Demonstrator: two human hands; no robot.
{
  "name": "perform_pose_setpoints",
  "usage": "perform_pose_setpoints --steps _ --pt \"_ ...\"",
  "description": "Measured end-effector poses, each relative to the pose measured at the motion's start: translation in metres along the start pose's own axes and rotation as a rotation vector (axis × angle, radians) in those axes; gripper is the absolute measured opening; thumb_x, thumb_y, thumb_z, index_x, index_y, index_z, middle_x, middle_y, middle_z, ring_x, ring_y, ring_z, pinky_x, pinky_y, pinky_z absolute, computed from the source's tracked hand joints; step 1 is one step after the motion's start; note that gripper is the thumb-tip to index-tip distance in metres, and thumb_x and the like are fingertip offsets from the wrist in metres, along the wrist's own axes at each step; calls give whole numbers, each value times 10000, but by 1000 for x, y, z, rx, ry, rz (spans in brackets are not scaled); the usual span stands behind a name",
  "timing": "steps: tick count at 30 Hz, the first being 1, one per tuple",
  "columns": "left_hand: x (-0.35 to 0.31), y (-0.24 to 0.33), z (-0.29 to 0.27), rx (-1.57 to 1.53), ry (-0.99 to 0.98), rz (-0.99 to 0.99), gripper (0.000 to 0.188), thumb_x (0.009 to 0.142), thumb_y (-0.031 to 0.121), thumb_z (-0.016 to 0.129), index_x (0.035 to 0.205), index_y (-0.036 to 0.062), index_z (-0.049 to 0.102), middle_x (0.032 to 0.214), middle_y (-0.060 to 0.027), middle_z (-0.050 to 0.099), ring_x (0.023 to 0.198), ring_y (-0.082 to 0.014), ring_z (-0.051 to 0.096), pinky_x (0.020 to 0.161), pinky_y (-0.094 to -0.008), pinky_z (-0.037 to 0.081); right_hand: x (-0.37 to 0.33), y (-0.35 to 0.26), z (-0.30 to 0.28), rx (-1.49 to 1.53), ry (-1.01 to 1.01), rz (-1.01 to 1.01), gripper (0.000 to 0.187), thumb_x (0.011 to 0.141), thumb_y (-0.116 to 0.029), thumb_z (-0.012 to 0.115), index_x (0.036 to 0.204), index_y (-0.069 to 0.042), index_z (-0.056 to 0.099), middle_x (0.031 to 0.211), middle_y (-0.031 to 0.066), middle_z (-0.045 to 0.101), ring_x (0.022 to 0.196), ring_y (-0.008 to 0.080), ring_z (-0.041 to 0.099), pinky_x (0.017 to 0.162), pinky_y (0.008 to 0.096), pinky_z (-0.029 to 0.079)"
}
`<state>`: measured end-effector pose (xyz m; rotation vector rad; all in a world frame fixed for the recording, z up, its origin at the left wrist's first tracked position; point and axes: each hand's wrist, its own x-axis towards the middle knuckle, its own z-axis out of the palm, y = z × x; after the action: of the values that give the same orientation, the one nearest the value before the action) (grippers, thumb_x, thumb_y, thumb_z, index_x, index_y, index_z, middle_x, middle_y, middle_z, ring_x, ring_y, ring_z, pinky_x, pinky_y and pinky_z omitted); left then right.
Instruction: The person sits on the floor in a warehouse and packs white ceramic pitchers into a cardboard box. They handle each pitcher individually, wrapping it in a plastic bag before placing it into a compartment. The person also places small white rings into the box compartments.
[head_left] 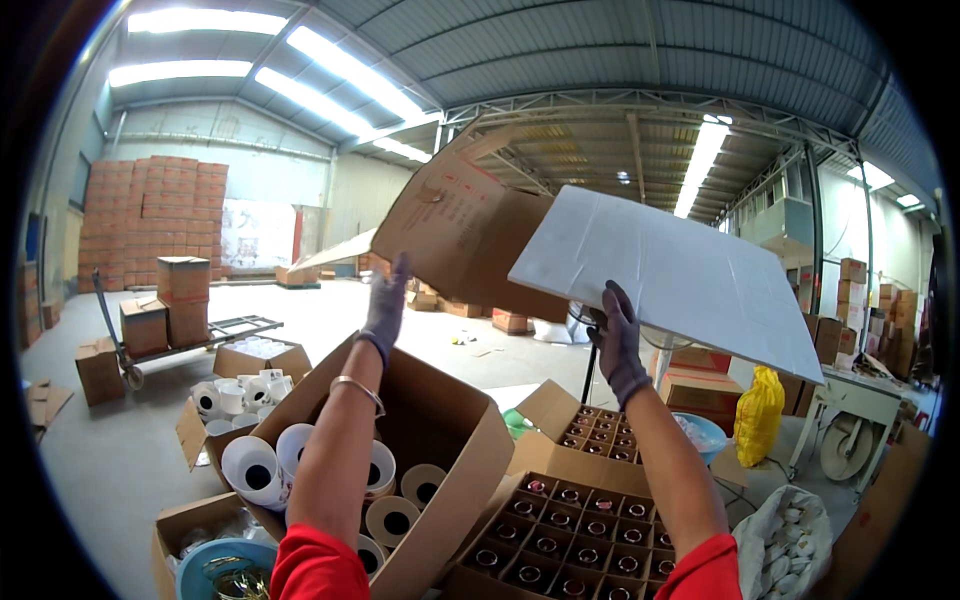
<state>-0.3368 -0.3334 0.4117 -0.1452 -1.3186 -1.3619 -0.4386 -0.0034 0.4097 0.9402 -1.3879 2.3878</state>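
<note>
My left hand [385,305], in a grey glove, is raised with its fingers stretched up beside the edge of a large brown cardboard sheet [450,215]. My gloved right hand [620,345] has its fingers curled at the lower edge of a white board [660,265], which hangs tilted in front of the cardboard. Below my left forearm stands an open carton [455,430] with white cylindrical pieces [252,472] showing dark round centres. Under my right forearm is a divided carton [555,535] with round glass-like rims in its compartments.
A second divided carton [600,435] stands just beyond. At the lower left is a blue basin [205,565]; at the right are a white sack [785,540] and a yellow bag [760,415]. A cart [235,330] with boxes and stacked cartons [150,220] stand farther left.
</note>
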Motion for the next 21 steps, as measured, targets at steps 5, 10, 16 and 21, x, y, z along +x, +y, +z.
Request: perform_pose_setpoints --steps 5,10,16,21 --pt "-139 -24 -9 -28 -474 -144 746 1020 461 544 1490 -68 311 1409 -224 502 1254 -281 533 1092 -348 412 -146 9 -86 -215 -44 -58 428 1042 -299 535 1412 -84 530 1311 -9 570 1101 95 555 956 289 471" --pt "-239 -11 -58 -390 -701 -842 899 957 696 439 1509 3 291 1305 -180 564 946 -243 676 907 -416 549 -255 -3 -128 -349 -30 -20 256 993 -67 546 1228 -18 636 845 -110 513 703 -13 368 621 165 311" --pt "-274 66 -122 -126 -838 -580 677 1007 621 434 1270 10 563 931 -58 680 753 -118 654 705 -296 552 -305 -1 -69 -166 -342 215 212 953 18 554 1145 4 644 762 -85 504 646 -9 379 586 165 301" --pt "-303 103 -191 -152 -131 -770 482 956 319 672 1299 -3 565 1148 -74 669 980 -190 669 856 -350 570 -331 -4 -17 -186 -681 537 470 907 84 499 1364 1 570 1056 33 685 901 67 598 789 226 484"
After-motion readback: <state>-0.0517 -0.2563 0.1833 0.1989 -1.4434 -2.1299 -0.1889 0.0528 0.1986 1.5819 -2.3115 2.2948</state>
